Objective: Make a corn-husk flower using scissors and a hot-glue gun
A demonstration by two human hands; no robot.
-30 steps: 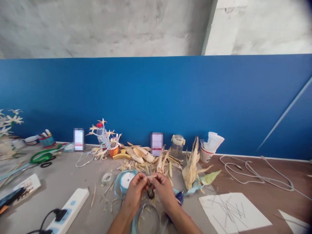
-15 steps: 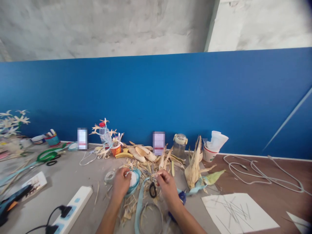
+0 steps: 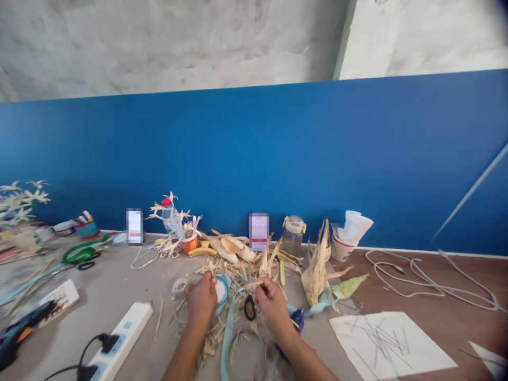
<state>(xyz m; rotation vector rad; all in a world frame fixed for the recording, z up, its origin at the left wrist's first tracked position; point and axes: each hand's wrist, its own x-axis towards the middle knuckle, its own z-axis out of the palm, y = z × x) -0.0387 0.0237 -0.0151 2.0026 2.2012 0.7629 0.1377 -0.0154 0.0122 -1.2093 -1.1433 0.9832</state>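
Head view, right hand (image 3: 273, 304): fingers pinched narrow, holding one end of a pale strip (image 3: 253, 284), probably dried husk.
Left hand (image 3: 201, 299): fingers drawn together in front of the ribbon spool (image 3: 220, 289); whether anything sits between them, I cannot tell.
Strip's place: over the cluttered middle of the counter (image 3: 111, 291), between the two hands and, as far as shows, gripped only by the right.
Strip's lie: long axis nearly crosswise, rising slightly to the right; the free end points left, toward the left hand.
Work in hand: seemingly the handling of this one small piece; the next move would call for a light pinch, since the strip looks thin and likely to split.
Scissors (image 3: 250, 308): black handles just below the strip, among scraps.
Blue ribbon (image 3: 228, 333): running toward the person, left of the scissors.
Ring (image 3: 265, 352): lower in view, beside the ribbon.
Blue tool (image 3: 297, 319): right of the right hand, partly hidden.
Husk heap (image 3: 222, 250): beyond both hands.
Outer edges: power strip (image 3: 123, 338) at left, white paper (image 3: 431, 357) bearing thin dark sticks (image 3: 381, 338) at right.
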